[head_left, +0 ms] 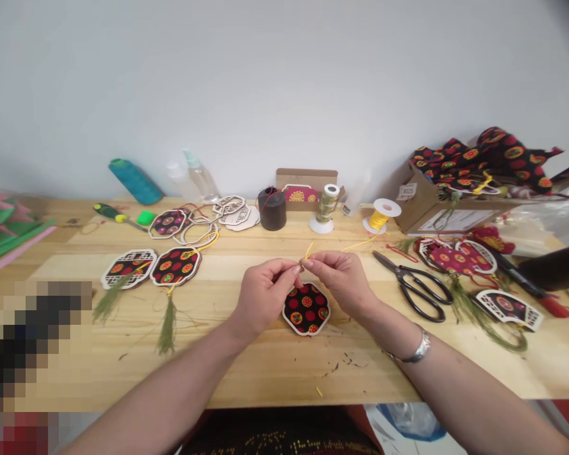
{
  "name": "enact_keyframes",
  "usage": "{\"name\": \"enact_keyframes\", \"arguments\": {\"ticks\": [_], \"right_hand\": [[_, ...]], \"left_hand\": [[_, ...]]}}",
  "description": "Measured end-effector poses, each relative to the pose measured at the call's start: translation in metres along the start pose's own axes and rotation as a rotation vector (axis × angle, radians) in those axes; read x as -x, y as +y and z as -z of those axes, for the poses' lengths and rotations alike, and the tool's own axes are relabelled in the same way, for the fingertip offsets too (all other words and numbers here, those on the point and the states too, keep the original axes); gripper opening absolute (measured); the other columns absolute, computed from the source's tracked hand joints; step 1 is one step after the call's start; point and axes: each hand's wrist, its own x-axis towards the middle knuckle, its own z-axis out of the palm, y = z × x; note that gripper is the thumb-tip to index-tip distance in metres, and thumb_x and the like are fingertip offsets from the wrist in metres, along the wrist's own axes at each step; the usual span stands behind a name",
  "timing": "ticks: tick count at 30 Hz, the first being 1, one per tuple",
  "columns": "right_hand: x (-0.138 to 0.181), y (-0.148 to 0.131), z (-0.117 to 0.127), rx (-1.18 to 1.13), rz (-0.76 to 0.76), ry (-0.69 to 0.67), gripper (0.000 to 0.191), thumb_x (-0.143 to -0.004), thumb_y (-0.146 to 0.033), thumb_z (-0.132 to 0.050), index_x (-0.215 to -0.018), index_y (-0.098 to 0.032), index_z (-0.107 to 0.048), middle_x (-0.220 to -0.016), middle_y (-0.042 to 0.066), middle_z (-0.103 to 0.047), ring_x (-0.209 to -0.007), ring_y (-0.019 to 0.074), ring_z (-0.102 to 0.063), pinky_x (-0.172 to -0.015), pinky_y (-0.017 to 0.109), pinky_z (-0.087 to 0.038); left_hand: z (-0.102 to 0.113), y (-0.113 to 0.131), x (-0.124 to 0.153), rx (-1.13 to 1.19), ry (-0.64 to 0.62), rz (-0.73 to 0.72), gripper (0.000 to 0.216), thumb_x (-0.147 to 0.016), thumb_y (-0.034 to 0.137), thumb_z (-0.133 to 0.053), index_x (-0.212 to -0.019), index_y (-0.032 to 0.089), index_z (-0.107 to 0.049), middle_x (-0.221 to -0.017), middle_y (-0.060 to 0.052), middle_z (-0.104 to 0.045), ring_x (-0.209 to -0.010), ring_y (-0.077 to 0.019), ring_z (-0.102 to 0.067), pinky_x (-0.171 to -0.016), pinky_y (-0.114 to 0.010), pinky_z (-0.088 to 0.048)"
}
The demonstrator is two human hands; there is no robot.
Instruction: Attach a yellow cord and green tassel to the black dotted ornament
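Observation:
My left hand (270,289) is closed in a pinch above a fabric-covered ornament (306,309) with a pale scalloped edge and black floral cloth. What its fingertips hold is hidden. Right against it, my right hand (340,278) pinches a yellow cord (310,250), whose short end sticks up over the fingers. The fingertips of both hands meet at the ornament's top edge, which they partly cover. The ornament appears to lie flat on the wooden table (260,373).
Black-handled scissors (420,285) lie right of my hands, near a yellow cord spool (378,218). Tasselled ornaments (175,265) rest on the left. Behind stand a black thread spool (272,210) and a green-patterned spool (329,205). A cardboard box (420,201) holds printed cloth.

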Motion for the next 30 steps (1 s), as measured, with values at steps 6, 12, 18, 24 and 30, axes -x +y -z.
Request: {"name": "enact_keyframes", "arguments": {"ticks": [6,12,18,24,30], "right_hand": [[0.0018,-0.0023,-0.0021,0.043,-0.018,-0.048,0.022,-0.073,-0.038,-0.067,-0.074,-0.016,-0.064,-0.067,-0.001,-0.062,-0.058,0.009,-0.052,-0.056,0.023,-0.043],[0.0032,-0.0024,-0.002,0.102,0.037,-0.076,0.019,-0.074,-0.032,-0.066,-0.069,-0.014,-0.062,-0.06,-0.002,-0.057,-0.053,0.0073,-0.045,-0.052,0.021,-0.038],[0.0033,-0.004,-0.0005,0.17,0.079,-0.131,0.017,-0.075,-0.028,-0.063,-0.067,-0.014,-0.064,-0.062,0.0,-0.061,-0.056,0.0083,-0.049,-0.055,0.021,-0.039],[0.0038,-0.0051,-0.0001,0.236,0.099,-0.133,0.018,-0.079,-0.028,-0.059,-0.07,-0.014,-0.063,-0.062,-0.001,-0.059,-0.057,0.0084,-0.048,-0.055,0.021,-0.039],[0.0076,-0.0031,0.0004,0.372,0.214,-0.202,0.021,-0.086,-0.025,-0.05,-0.078,-0.015,-0.067,-0.069,0.0,-0.063,-0.063,0.0095,-0.052,-0.062,0.022,-0.042]], "left_hand": [[0.0027,-0.0011,-0.0018,-0.047,0.064,-0.026,0.017,-0.079,0.022,-0.057,-0.066,0.016,-0.066,-0.062,0.001,-0.066,-0.062,-0.0117,-0.059,-0.066,-0.022,-0.048],[0.0011,-0.0041,-0.0016,-0.086,0.07,-0.072,0.016,-0.08,0.021,-0.057,-0.068,0.016,-0.066,-0.06,0.001,-0.065,-0.06,-0.0113,-0.059,-0.066,-0.022,-0.048],[0.0001,-0.0055,0.0011,-0.14,0.064,-0.113,0.014,-0.081,0.022,-0.056,-0.078,0.016,-0.068,-0.063,0.001,-0.066,-0.061,-0.0113,-0.061,-0.063,-0.021,-0.049],[0.0011,-0.0074,-0.0005,-0.178,0.081,-0.146,0.015,-0.082,0.021,-0.054,-0.073,0.016,-0.065,-0.061,0.001,-0.064,-0.06,-0.0109,-0.06,-0.065,-0.021,-0.048],[0.0005,-0.0092,-0.0007,-0.176,0.076,-0.152,0.015,-0.081,0.022,-0.054,-0.074,0.015,-0.065,-0.061,0.001,-0.064,-0.06,-0.0115,-0.06,-0.063,-0.022,-0.049]]}}
